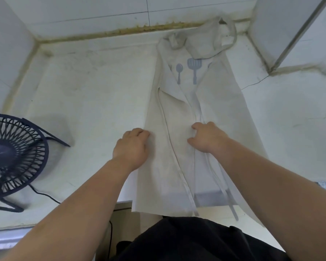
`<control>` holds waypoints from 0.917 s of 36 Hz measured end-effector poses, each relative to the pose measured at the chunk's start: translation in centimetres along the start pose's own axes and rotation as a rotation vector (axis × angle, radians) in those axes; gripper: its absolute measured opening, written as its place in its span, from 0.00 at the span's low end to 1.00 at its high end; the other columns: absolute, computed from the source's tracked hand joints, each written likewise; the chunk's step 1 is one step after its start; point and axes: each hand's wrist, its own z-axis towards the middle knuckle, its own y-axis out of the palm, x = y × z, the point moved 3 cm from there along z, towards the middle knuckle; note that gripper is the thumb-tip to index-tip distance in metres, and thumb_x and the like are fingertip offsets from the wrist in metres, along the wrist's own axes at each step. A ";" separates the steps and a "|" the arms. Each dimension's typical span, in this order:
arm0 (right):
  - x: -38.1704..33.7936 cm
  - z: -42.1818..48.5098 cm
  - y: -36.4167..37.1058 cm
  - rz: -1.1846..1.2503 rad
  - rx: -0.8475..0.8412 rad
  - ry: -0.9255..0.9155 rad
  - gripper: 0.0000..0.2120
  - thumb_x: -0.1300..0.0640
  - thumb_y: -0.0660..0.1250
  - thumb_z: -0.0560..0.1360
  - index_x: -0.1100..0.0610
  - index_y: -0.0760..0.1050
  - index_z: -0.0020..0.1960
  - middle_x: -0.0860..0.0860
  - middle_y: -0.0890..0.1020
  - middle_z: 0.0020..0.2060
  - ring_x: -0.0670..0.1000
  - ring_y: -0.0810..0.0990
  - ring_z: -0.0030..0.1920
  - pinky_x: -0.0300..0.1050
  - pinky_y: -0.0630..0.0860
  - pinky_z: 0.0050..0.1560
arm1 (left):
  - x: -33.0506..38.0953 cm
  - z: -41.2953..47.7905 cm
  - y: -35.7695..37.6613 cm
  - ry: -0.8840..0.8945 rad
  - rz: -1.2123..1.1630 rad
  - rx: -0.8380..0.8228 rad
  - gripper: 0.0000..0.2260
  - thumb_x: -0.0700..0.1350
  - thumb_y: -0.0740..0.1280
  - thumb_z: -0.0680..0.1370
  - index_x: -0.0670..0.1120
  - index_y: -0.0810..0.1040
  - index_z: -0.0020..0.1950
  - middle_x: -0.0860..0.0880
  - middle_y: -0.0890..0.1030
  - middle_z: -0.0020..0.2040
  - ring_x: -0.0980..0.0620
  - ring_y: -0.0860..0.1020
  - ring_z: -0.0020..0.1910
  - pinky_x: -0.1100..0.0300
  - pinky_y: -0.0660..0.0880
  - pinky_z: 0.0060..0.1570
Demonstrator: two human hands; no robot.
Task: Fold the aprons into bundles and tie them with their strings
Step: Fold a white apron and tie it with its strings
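A stained white stone countertop (94,87) fills a tiled corner, with a dark blue wire-grille desk fan (13,157) at the left edge. The pale cream apron with a spoon-and-spatula print (220,102) lies lengthwise right of centre, sides folded inward, hem hanging off the front. The left hand (131,147) pinches its left fold with curled fingers, and the right hand (208,136) grips the middle flaps. The overhanging hem and the loose waist strings (231,202) could drag the folds open.

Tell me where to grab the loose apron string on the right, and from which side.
Probably best at the free end of the string, where it dangles past the counter edge, clear of the apron. Come from the near right with a pinch grip; further up it lies flat on cloth near the right hand.
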 end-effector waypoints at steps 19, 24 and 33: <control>-4.4 10.3 -4.7 -0.013 0.183 -0.132 0.17 0.56 0.57 0.80 0.59 0.65 0.67 0.59 0.73 0.61 0.59 0.72 0.62 0.47 0.70 0.56 | -0.1 13.8 -3.9 -0.126 -0.353 0.054 0.19 0.44 0.63 0.78 0.42 0.70 0.68 0.42 0.70 0.65 0.44 0.74 0.57 0.59 0.69 0.53; -5.2 13.0 -5.7 0.076 0.239 -0.130 0.12 0.55 0.56 0.80 0.59 0.75 0.56 0.58 0.79 0.55 0.59 0.76 0.56 0.45 0.70 0.49 | 0.2 16.3 -4.0 -0.139 -0.442 0.165 0.12 0.44 0.63 0.77 0.41 0.76 0.59 0.43 0.77 0.56 0.45 0.76 0.53 0.60 0.68 0.47; -2.5 15.1 -9.0 0.495 0.457 0.111 0.15 0.48 0.53 0.81 0.58 0.71 0.47 0.56 0.77 0.44 0.59 0.76 0.52 0.44 0.66 0.44 | -0.2 17.7 -3.9 -0.185 -0.422 0.203 0.15 0.42 0.62 0.77 0.48 0.73 0.64 0.46 0.73 0.61 0.46 0.75 0.55 0.57 0.71 0.48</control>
